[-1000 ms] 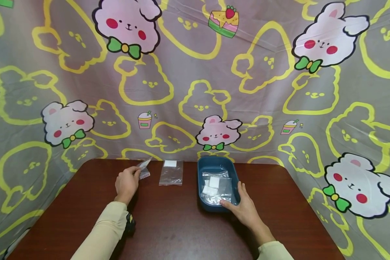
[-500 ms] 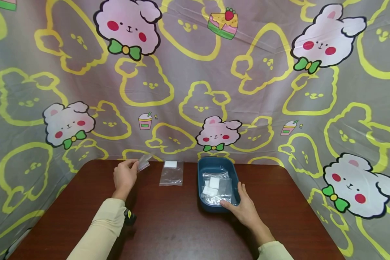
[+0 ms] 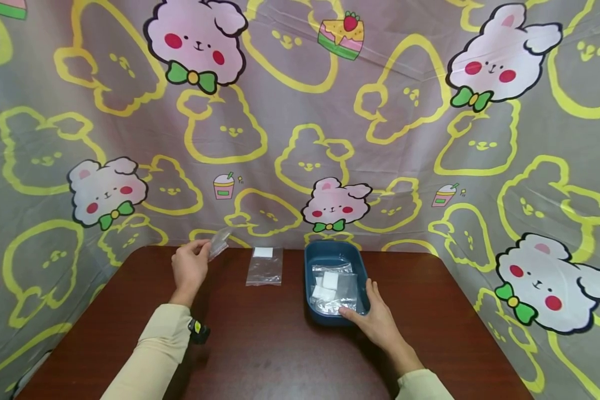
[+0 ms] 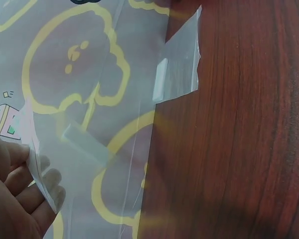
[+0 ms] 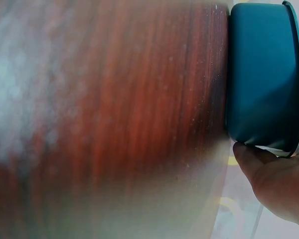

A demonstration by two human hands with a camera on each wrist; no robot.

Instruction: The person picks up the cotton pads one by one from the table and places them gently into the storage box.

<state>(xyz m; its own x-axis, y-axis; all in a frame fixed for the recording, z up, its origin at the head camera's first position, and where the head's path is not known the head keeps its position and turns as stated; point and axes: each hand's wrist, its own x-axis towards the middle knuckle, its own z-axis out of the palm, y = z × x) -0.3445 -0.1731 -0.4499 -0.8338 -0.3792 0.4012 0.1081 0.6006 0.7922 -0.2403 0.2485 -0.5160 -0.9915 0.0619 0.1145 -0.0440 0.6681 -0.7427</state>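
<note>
My left hand [image 3: 189, 270] pinches a small clear zip bag [image 3: 220, 244] between thumb and fingers, held up off the table's back left. In the left wrist view the bag's edge strip [image 4: 36, 167] runs across the fingers; a pale rectangle [image 4: 84, 142] shows faintly through the film. Another zip bag [image 3: 265, 269] with a white square piece [image 3: 263, 252] lies flat near the back edge. A dark blue plastic box [image 3: 311, 311] holds several such bags [image 3: 347, 286]. At its near right corner my right hand [image 3: 380, 328] holds it, thumb at the near end, fingers along the right side.
The brown wooden table [image 3: 260, 344] carries the box right of centre. Directly behind its back edge hangs a patterned cloth [image 3: 280, 100], which also closes in both sides. A black device [image 3: 199, 331] is strapped to the left wrist.
My left hand has lifted the zip bag slightly, moving it up and a little left. The right hand and the box have kept their place.
</note>
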